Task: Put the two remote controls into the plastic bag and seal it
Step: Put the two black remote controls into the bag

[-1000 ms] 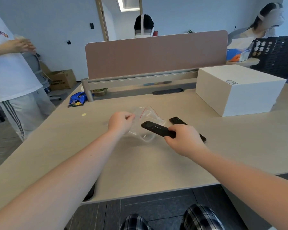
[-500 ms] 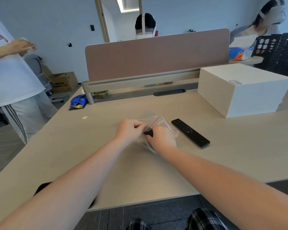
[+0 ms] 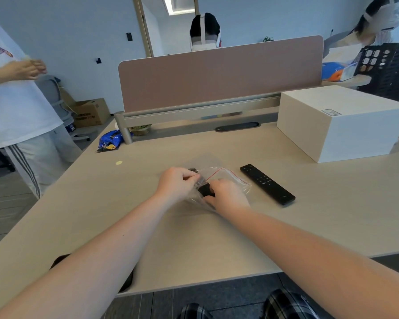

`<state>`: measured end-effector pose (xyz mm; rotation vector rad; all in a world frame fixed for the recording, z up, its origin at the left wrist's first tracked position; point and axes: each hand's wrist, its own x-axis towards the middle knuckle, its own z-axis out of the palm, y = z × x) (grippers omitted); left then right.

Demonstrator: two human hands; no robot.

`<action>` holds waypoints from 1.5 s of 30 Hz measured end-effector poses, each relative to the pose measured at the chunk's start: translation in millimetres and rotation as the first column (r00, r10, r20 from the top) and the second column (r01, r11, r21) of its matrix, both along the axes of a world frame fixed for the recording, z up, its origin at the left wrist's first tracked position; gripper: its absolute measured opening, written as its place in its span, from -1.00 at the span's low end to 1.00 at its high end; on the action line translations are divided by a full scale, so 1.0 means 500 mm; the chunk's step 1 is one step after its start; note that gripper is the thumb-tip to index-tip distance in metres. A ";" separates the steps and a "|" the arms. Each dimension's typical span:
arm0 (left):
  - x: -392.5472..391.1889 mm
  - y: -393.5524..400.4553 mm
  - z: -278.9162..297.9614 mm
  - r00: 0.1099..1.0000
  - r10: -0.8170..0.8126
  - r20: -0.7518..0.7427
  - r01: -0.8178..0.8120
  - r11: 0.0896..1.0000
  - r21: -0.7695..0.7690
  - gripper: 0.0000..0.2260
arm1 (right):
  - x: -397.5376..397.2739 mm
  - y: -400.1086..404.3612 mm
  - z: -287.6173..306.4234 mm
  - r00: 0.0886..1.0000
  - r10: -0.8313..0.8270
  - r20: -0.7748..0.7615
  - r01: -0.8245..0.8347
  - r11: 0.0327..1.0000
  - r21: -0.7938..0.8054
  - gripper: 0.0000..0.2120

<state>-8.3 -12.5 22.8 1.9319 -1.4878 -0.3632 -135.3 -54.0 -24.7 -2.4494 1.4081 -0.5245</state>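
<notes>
On desk: clear red-zip bag (image 3: 226, 180) holds black remote (image 3: 205, 190); both hands' fingers (image 3: 189, 177) gripping bag.

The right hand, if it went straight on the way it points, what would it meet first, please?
Probably the left hand: the right hand points up-left, pushing a black remote control into the plastic bag held there. Depth is unclear.
</notes>
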 end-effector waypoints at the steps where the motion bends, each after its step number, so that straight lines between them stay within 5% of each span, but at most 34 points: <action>1: 0.001 0.002 0.001 1.000 0.005 0.004 -0.005 1.000 0.002 -0.82 | -0.004 0.000 0.002 1.000 0.024 -0.006 -0.024 1.000 -0.004 -0.75; 6: 0.005 0.007 0.001 1.000 0.010 -0.003 -0.009 0.999 0.031 -0.83 | -0.055 0.013 -0.005 0.992 0.078 0.096 -0.066 0.990 -0.121 -0.76; 11: 0.000 0.011 -0.001 1.000 0.013 -0.004 -0.013 0.999 0.052 -0.84 | -0.142 -0.007 0.005 0.922 -0.131 0.365 0.216 0.955 -0.204 -0.80; 13: 0.001 0.012 -0.002 1.000 0.014 -0.004 -0.014 0.998 0.060 -0.84 | -0.171 -0.024 0.007 0.918 -0.215 0.334 0.278 0.948 -0.153 -0.83; 19: -0.004 0.019 0.006 1.000 0.018 0.003 -0.018 0.998 0.065 -0.83 | -0.202 -0.039 -0.021 0.882 -0.456 -0.122 0.462 0.886 0.030 -0.57; 22: -0.006 0.024 0.009 1.000 0.014 -0.005 -0.013 0.998 0.060 -0.83 | -0.199 -0.044 -0.031 0.889 -0.449 -0.086 0.450 0.893 -0.006 -0.67; 25: -0.008 0.029 0.011 1.000 0.012 -0.013 -0.011 0.999 0.051 -0.83 | -0.196 -0.033 -0.021 0.883 -0.455 0.117 0.452 0.890 0.054 -0.72; 32: -0.007 0.032 0.021 0.999 0.033 -0.012 -0.032 0.998 0.045 -0.77 | -0.188 0.062 0.072 0.763 -0.199 0.615 0.216 0.975 0.047 -0.67; 38: -0.008 0.032 0.019 0.999 0.046 0.003 -0.046 0.997 0.062 -0.83 | -0.207 0.116 0.065 0.898 0.274 0.343 -0.181 0.943 -0.279 -0.69; 45: 0.007 0.030 0.016 0.996 0.049 0.068 -0.055 0.995 0.080 -0.79 | -0.238 0.088 0.018 0.934 0.294 0.203 -0.226 0.926 -0.301 -0.69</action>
